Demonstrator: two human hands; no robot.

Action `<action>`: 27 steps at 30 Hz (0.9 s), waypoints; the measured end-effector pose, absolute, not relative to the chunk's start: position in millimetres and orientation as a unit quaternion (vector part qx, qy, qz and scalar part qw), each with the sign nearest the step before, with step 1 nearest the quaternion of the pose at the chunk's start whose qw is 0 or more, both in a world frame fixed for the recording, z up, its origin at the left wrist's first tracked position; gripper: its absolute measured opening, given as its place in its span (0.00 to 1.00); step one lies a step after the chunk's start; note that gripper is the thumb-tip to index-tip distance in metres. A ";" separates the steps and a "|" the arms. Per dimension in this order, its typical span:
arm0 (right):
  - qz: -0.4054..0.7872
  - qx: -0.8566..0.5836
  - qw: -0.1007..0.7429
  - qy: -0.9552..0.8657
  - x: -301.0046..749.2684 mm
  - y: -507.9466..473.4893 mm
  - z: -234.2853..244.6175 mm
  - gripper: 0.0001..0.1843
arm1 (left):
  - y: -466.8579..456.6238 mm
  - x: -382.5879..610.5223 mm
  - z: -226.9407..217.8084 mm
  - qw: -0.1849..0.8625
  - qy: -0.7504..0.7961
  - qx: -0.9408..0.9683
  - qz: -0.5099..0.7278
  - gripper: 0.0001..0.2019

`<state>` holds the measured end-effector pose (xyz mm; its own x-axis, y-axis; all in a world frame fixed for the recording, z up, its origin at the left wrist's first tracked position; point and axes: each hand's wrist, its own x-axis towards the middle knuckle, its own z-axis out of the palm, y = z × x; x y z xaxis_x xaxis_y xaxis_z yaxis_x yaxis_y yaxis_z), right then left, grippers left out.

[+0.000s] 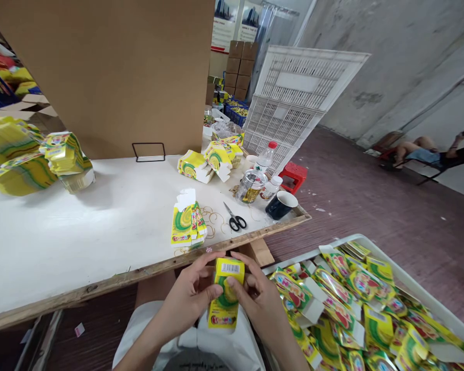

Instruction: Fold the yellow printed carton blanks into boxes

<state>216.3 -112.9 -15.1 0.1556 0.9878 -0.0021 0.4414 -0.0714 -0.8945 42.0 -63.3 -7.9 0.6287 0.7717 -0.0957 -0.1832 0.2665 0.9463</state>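
Observation:
A small yellow and green carton (226, 304) with a barcode near its top is held upright over my lap. My left hand (195, 291) grips its left side, thumb on the front edge. Around the right side closes my right hand (257, 291), its thumb resting on the printed front. Just beyond, on the white table (112, 226), lies a short stack of flat cartons (185, 221). Loose rubber bands (212, 221) and black-handled scissors (236, 221) are beside that stack.
A white bin (355, 238) full of cartons stands at my right. On the table are a dark mug (281, 205), a clear jar (251, 186), a red-capped bottle (266, 157) and bundled cartons (67, 154). White crates (286, 108) rise behind. A person (429, 152) sits far right.

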 end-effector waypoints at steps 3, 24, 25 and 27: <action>0.321 -0.652 0.409 -0.552 215.9 -111.8 -19.8 0.22 | -64.5 41.2 -8.9 0.736 0.277 0.530 0.318 0.26; 0.297 -0.676 0.388 -0.552 220.3 -106.3 -25.8 0.18 | -65.3 46.3 -15.6 0.708 0.315 0.551 0.312 0.28; 0.310 -0.668 0.387 -0.554 219.9 -106.2 -25.8 0.19 | -65.5 46.4 -15.6 0.708 0.318 0.549 0.309 0.28; 0.326 -0.661 0.383 -0.556 218.7 -106.0 -26.6 0.20 | -66.6 47.3 -16.3 0.714 0.318 0.543 0.307 0.29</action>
